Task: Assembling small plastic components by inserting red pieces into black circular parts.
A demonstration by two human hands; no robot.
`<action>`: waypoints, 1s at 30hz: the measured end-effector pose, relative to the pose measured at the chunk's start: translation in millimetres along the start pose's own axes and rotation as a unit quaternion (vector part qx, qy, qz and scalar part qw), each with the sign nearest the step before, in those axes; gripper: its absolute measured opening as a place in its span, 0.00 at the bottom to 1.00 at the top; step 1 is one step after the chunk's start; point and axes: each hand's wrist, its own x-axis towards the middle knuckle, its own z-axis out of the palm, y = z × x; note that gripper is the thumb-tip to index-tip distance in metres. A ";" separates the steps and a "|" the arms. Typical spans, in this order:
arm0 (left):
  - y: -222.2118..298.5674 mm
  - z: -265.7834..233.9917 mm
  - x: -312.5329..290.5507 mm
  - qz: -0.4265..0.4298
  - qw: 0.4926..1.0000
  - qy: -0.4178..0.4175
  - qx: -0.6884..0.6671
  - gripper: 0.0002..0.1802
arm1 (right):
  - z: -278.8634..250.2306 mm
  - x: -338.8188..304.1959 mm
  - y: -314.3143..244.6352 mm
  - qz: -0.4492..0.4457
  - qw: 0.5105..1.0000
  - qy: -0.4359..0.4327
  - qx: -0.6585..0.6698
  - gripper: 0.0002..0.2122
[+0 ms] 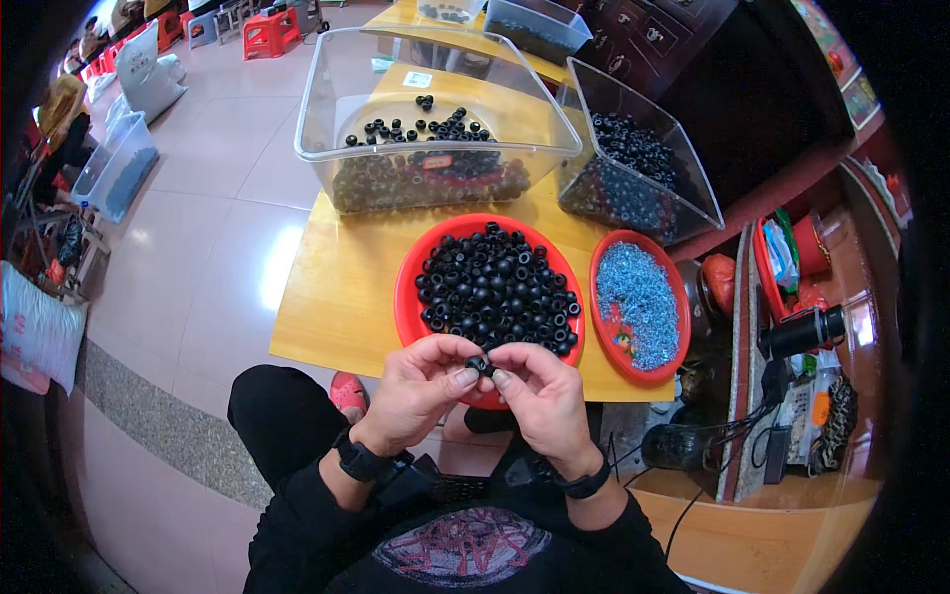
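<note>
Just over the near rim of a red round basin [404,297], my two hands meet fingertip to fingertip. Between them is a small black round part [479,364], which looks like the hollow black pieces [495,282] heaped in the basin. My left hand [426,381] pinches it from the left with thumb and forefinger. My right hand [539,396] pinches at its right side; whether a second small piece sits in those fingertips is hidden. To the right of the basin lies a red oval tray [596,297] of small clear-blue pieces [638,302].
A large clear bin [307,109] with black round pieces stands behind the basin on the yellow table [317,307]. Another clear bin [693,178] of black parts is at back right. Cables and a black cylindrical device [802,334] are on the right. Red stools [269,35] stand far left.
</note>
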 end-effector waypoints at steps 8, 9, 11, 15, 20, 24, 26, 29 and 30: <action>1.6 0.9 -1.1 -0.014 1.000 0.013 0.015 0.12 | -5.1 -0.4 0.9 0.054 0.998 -0.014 -0.011 0.04; 2.4 1.5 -1.3 -0.022 0.999 0.010 0.023 0.12 | -6.1 -0.9 0.2 0.061 0.998 -0.019 -0.012 0.04; 3.7 3.5 -2.3 -0.018 0.999 0.012 0.044 0.12 | -7.5 -1.7 -1.8 0.053 0.998 -0.011 -0.012 0.04; 3.1 2.4 -3.1 -0.020 0.998 0.008 0.060 0.13 | -6.2 -3.0 -6.9 0.036 0.999 0.001 0.029 0.06; 3.1 2.9 -3.1 -0.012 0.999 0.003 0.050 0.13 | -4.8 -2.9 -7.1 0.031 0.999 0.007 0.005 0.06; 4.5 5.8 -2.8 -0.016 0.998 0.018 0.052 0.14 | -8.0 -1.9 -10.2 0.018 0.997 0.042 -0.055 0.05; 3.6 4.1 -3.5 -0.013 0.998 0.013 0.053 0.14 | -5.0 -2.8 -14.6 0.013 0.998 0.042 -0.042 0.05; 2.3 3.8 -3.6 -0.013 0.998 0.008 0.065 0.14 | -2.8 -4.7 -18.7 0.036 0.999 0.004 -0.018 0.05; 1.9 3.9 -3.5 -0.015 0.997 0.008 0.076 0.14 | -3.0 -5.0 -17.3 0.026 0.999 -0.002 -0.023 0.05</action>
